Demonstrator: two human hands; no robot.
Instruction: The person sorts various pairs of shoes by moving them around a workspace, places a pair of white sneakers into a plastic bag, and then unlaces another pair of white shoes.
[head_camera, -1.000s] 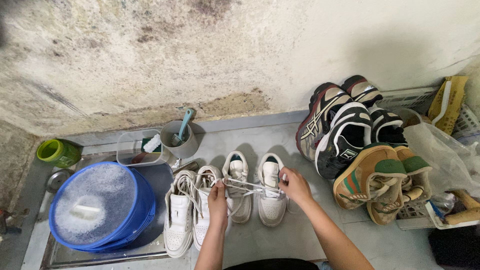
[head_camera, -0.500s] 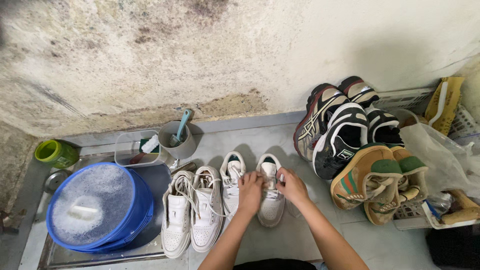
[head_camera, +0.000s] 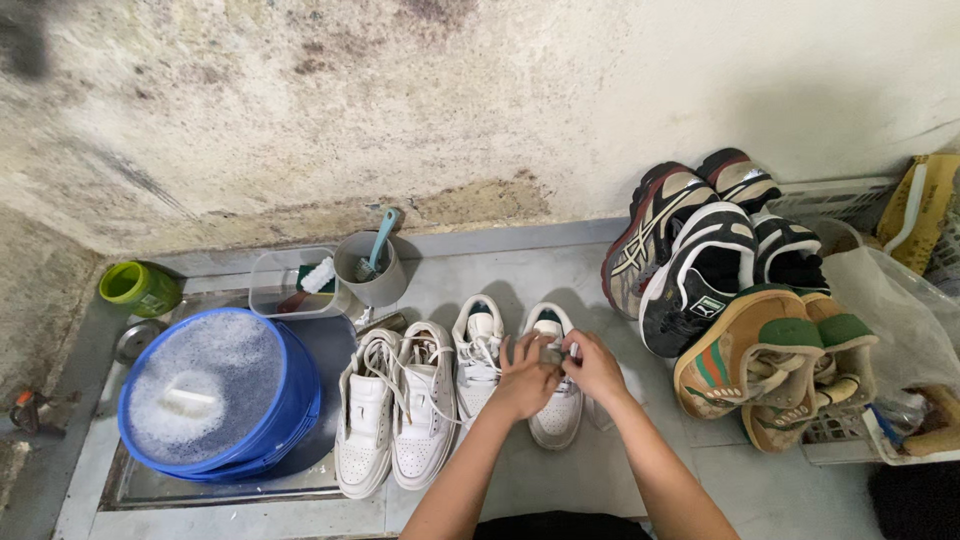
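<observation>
- Grey floor (head_camera: 560, 250) fills the lower frame.
- On it: white shoes (head_camera: 395, 420) at centre, blue basin (head_camera: 290, 420) lower left, grey cup (head_camera: 375, 285) above.

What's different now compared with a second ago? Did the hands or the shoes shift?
The left hand and right hand came together from apart, when a lace was stretched between them, and now meet over the tongue of the rightmost white sneaker, fingers pinching at its laces. The sneaker beside it, the other white pair, the blue basin of suds and the piled shoes stayed put.
</observation>
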